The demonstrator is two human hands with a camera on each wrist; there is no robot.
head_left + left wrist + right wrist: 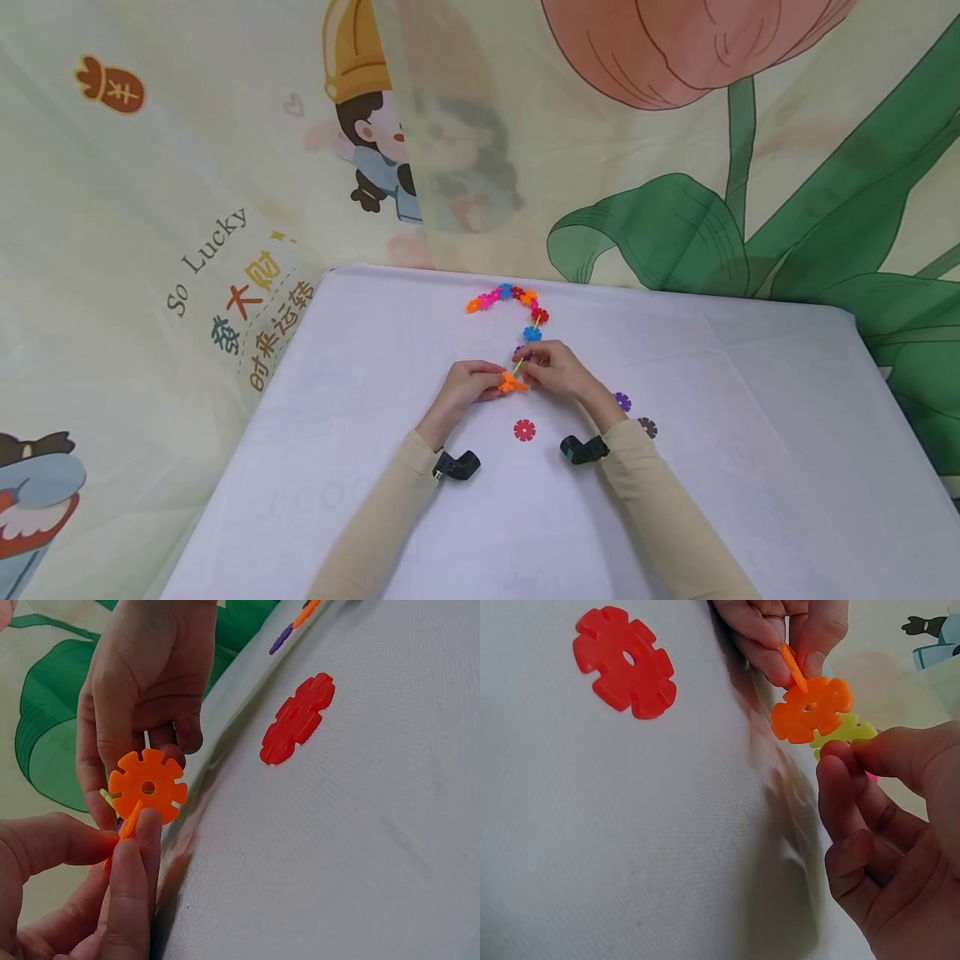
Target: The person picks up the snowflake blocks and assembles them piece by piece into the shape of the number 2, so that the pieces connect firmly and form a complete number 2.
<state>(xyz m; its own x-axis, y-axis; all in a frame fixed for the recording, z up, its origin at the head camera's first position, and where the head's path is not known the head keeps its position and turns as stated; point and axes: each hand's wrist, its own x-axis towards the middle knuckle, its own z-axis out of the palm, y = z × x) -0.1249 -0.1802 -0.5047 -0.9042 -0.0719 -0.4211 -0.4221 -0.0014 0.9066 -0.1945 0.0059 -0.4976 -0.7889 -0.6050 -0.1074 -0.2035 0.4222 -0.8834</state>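
1. A cream printed cloth (225, 50) forms the backdrop behind the table (750, 458) and along its left side.
2. A large pink tulip (690, 42) and broad green leaves (660, 233) fill its upper right part.
3. Left of the tulip, a panel edge cuts through a cartoon figure in a yellow hat (357, 50); a paler figure (468, 158) shows beside it.
4. Further left are a reddish pouch (120, 90), "So Lucky" lettering (214, 242) and coloured Chinese characters (243, 302).
5. White fabric covers the tabletop.
6. Soft light leaves faint shadows there.

Curtained nook, printed drapes (630, 150), covered table (757, 433)
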